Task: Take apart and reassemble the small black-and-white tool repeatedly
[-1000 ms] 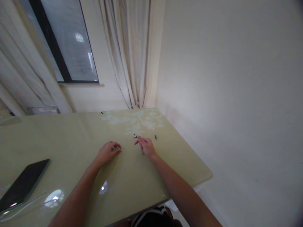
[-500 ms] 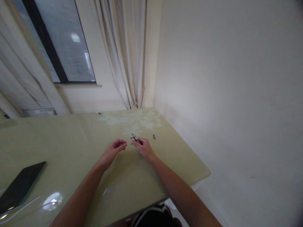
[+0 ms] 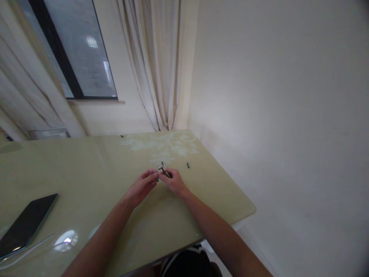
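Over the middle of the table (image 3: 115, 165), my right hand (image 3: 174, 182) is closed around the dark handle of a small silver metal tool (image 3: 162, 167). Its shiny head points up and away from me, and its exact kind is too small to make out. My left hand (image 3: 144, 185) has its thumb and fingers pinched on a small dark green piece (image 3: 157, 179), held upright right beside the tool. Both hands nearly touch. A similar small dark green piece (image 3: 188, 165) lies on the table to the right of my right hand.
A black tablet-like slab (image 3: 27, 223) lies at the left, with a pale cable (image 3: 30, 251) near it. One tiny dark bit (image 3: 122, 136) rests by the far edge. Curtains (image 3: 161, 69) and a window stand behind; a white wall (image 3: 273, 115) runs along the right.
My left hand has moved right, up to my right hand and the tool. The small green piece now shows at its fingertips. The tool's head is slightly turned.
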A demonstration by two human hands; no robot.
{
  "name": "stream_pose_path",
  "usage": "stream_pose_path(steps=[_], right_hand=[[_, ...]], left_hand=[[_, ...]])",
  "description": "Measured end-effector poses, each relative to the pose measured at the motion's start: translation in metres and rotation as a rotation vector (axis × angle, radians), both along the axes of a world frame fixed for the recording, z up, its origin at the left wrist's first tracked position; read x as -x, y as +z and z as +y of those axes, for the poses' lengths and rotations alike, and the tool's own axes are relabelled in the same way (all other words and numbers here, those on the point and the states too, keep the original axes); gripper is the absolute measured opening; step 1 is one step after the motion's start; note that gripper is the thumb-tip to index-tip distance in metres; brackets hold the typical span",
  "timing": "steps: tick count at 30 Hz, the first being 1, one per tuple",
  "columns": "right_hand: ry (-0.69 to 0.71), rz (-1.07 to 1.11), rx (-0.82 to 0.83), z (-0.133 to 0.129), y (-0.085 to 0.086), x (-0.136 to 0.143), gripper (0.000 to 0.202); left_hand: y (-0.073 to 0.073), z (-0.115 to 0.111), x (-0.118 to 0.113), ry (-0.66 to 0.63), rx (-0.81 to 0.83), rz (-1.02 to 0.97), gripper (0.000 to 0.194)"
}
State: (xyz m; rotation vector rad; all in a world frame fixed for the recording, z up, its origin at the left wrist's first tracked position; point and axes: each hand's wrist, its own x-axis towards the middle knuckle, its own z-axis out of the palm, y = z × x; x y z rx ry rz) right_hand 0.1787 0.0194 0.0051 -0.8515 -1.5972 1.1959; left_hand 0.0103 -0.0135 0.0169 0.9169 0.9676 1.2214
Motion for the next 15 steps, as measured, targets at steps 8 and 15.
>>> stream_pose_path(steps=[8,15], right_hand=[[-0.084,0.040,0.038,0.0067,-0.0005,-0.0005,0.024],[-0.099,-0.065,-0.015,0.0056,-0.0055,-0.0008,0.023]], left_hand=[[0.0069,-0.0005,0.0048,0.012,-0.313,0.548,0.060],[0.0017,0.0018,0.0042,0.090,-0.535,0.894,0.042]])
